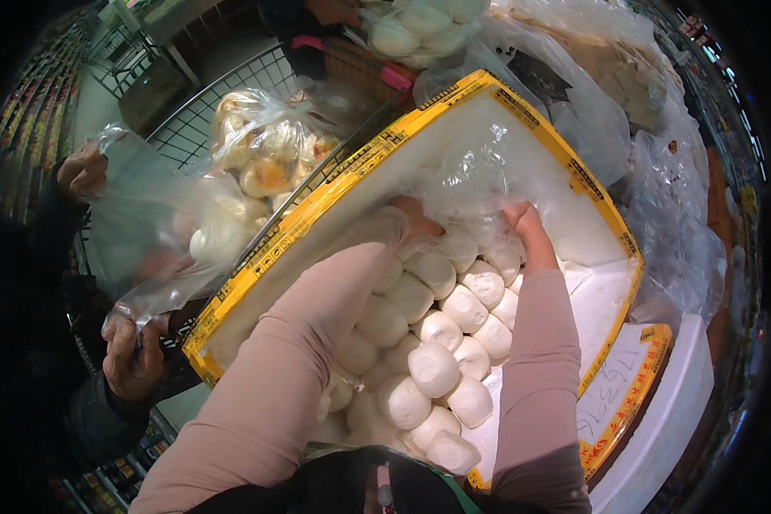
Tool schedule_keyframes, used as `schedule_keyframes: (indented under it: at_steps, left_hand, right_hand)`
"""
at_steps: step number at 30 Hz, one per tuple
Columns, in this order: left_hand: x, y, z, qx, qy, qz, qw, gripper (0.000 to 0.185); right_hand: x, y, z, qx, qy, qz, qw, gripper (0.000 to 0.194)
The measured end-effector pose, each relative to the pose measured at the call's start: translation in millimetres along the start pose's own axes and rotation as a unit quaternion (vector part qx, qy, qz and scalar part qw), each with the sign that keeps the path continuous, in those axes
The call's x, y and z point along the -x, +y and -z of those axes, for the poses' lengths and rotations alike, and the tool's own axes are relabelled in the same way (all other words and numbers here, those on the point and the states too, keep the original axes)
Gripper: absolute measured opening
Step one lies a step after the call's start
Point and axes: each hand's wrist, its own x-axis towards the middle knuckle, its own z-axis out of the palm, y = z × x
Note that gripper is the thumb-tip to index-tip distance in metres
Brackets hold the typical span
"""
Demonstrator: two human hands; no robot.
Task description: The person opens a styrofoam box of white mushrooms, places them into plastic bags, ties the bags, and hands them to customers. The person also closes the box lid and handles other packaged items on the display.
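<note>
A white foam box with yellow tape on its rim (344, 180) stands before me, holding many round white steamed buns (434, 369). Both my arms reach into it. My left hand (419, 217) is at a clear plastic bag (469, 170) over the far buns; its fingers are partly covered by the film, so its grip cannot be told. Farther right, my right hand (523, 221) pinches the edge of the same bag with closed fingers. Several buns lie under or against the bag's lower part; whether any are inside it is unclear.
At the left, another person's hands (132, 353) hold a clear bag (160, 218). A wire shopping cart (186, 122) carries a bag of buns (263, 151). Bagged buns (417, 32) lie beyond the box, crumpled plastic (671, 225) to its right, and a foam lid (623, 379) bearing writing at lower right.
</note>
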Motion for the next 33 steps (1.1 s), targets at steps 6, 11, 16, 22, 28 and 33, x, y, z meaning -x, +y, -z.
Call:
schedule_keyframes:
  at_steps: [6, 11, 16, 22, 28, 33]
  left_hand:
    - [3.1, -8.5, 3.3, 0.017, -0.001, -0.057, 0.998, 0.093]
    - [-2.6, -4.2, 2.3, -0.055, -0.045, -0.044, 0.996, 0.092]
    - [13.5, -7.3, 4.1, 0.081, 0.060, -0.081, 0.992, 0.096]
    - [38.9, -6.4, 15.7, 0.238, -0.018, -0.071, 0.968, 0.095]
    - [21.4, -20.0, -7.0, 0.002, -0.003, -0.139, 0.990, 0.089]
    - [2.4, -16.6, -29.1, -0.032, 0.144, -0.151, 0.977, 0.080]
  right_hand:
    - [-4.4, -5.0, 2.9, 0.006, -0.053, -0.014, 0.998, 0.060]
    - [-11.4, -15.8, -10.7, 0.040, -0.015, 0.028, 0.999, 0.059]
    - [9.6, -20.4, -2.8, -0.259, 0.000, 0.031, 0.965, 0.068]
    - [26.2, -13.5, 28.5, -0.318, -0.107, -0.057, 0.940, 0.055]
    - [43.0, -0.9, 27.3, -0.402, -0.092, 0.038, 0.910, 0.062]
    - [69.8, -22.5, 41.5, -0.366, -0.049, 0.048, 0.928, 0.059]
